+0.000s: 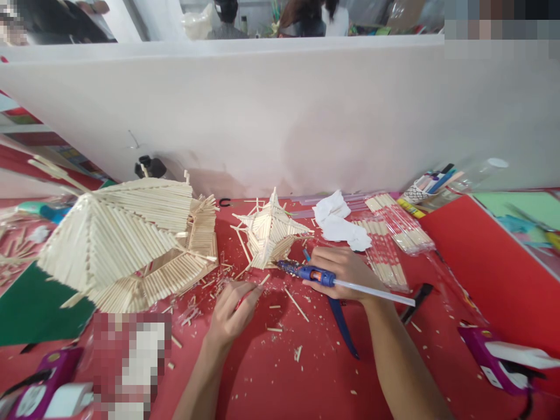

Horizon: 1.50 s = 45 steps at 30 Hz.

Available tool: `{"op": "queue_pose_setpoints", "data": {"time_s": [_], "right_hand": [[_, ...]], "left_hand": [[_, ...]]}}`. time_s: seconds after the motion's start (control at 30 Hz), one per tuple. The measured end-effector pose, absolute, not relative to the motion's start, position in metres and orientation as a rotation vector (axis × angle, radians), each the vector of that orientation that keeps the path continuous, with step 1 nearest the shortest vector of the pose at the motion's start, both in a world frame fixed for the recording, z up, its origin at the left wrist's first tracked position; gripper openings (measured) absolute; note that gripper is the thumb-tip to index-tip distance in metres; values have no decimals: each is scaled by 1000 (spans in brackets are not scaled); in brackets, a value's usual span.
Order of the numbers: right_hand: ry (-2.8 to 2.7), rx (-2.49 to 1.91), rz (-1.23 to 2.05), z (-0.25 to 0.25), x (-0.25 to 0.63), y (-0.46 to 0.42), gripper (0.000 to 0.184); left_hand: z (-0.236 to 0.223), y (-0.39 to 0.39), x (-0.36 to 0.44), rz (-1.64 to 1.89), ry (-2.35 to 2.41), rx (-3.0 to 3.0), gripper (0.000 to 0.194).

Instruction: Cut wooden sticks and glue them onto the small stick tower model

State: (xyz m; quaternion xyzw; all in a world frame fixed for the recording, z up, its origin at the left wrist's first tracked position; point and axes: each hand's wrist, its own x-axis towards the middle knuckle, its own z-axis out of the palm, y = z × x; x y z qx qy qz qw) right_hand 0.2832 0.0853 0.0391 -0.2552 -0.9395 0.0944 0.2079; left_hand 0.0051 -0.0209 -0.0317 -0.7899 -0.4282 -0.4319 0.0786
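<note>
My right hand [345,274] is closed around a blue hot glue gun [306,271] with a white glue stick poking out of its back; the nozzle points left at a small star-shaped stick model [269,233]. My left hand [231,312] pinches a short wooden stick [263,280] just below that model, fingertips pressed together. Both hands rest low over the red table [280,373], which is littered with stick offcuts.
A large roof-shaped stick model [122,239] stands at the left. White tissue [339,221] and packs of chopsticks [394,233] lie behind my right hand. Purple glue guns sit at the bottom left [48,385] and right [499,356]. A white partition [280,116] closes the back; people work beyond it.
</note>
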Motion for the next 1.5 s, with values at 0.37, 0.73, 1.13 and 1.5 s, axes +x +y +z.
{"op": "queue_pose_setpoints", "data": {"time_s": [0.37,0.73,1.13,1.5], "right_hand": [[-2594,-716,288,37,277,86,30],[-2608,-693,207,35,275,85,34],[-2599,-721,199,37,275,85,34],[-2588,-751,334,35,279,85,32]], "left_hand": [[-30,-20,6,-1348,-1232,-2346,38],[-25,-18,11,-1413,-1291,-2192,37],[-19,-16,12,-1416,-1297,-2179,32],[-18,-16,14,-1345,-1307,-2183,34]]}}
